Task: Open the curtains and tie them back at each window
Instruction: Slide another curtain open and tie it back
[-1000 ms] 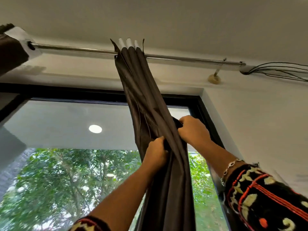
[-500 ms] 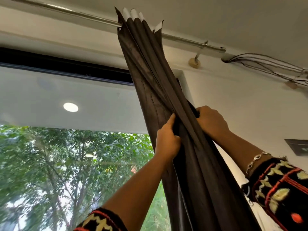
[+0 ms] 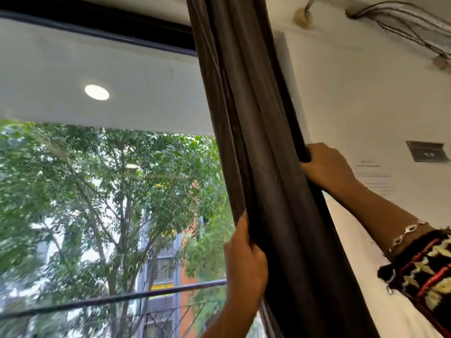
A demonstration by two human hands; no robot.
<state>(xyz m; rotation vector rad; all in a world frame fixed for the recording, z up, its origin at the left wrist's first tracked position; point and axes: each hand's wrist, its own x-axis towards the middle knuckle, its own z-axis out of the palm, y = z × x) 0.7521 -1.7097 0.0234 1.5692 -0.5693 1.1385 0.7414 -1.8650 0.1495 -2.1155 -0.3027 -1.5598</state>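
Left hand [image 3: 244, 259] clenches the bunched curtain [image 3: 263, 118] on its side facing the window [image 3: 97, 191], right hand [image 3: 327, 167] clenches it higher, facing the wall [image 3: 366, 106]; folds could slip loose if either grip slackens.

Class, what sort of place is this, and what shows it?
Likely an upstairs room at a large window: a dark curtain, trees and a building outside, cables on the white wall.
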